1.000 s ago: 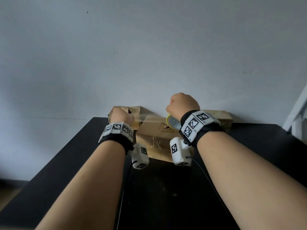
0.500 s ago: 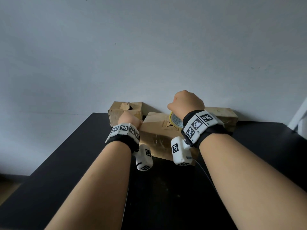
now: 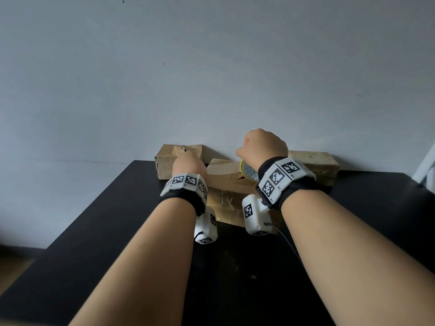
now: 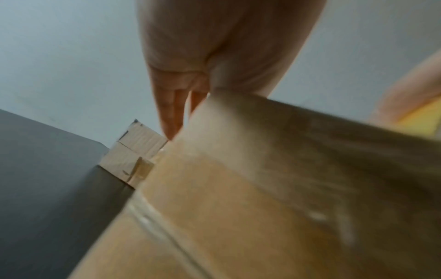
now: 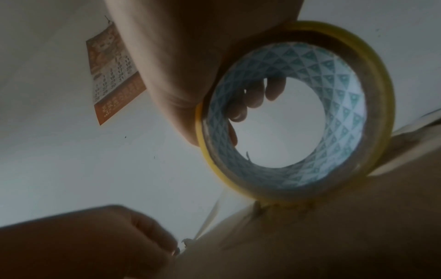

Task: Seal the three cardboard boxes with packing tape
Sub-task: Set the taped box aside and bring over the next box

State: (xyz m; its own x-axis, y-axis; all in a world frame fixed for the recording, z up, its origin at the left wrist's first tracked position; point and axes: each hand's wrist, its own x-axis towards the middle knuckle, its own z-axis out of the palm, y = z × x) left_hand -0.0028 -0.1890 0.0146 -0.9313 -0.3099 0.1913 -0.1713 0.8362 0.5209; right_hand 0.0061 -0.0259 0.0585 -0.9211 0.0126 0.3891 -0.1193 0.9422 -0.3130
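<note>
Three cardboard boxes stand against the wall at the back of the black table (image 3: 117, 220): a small left box (image 3: 166, 164), a middle box (image 3: 226, 196) and a long right box (image 3: 315, 164). My right hand (image 3: 261, 147) grips the yellow-edged tape roll (image 3: 247, 175) on top of the middle box; its fingers (image 5: 253, 98) curl through the core of the roll (image 5: 372, 105). A tape strip (image 5: 212, 213) runs from the roll to my left hand (image 3: 188, 165). That hand's straight fingers (image 4: 170, 115) lie over the middle box's (image 4: 238, 207) far left edge.
A wall calendar (image 5: 112, 75) hangs high on the grey wall. The small left box (image 4: 133, 151) sits just beyond my left fingertips. A white frame (image 3: 423, 165) stands at the far right. Bare black tabletop lies in front of the boxes.
My left hand has moved right and down from the small box onto the middle box's left edge. The right hand stays on the roll.
</note>
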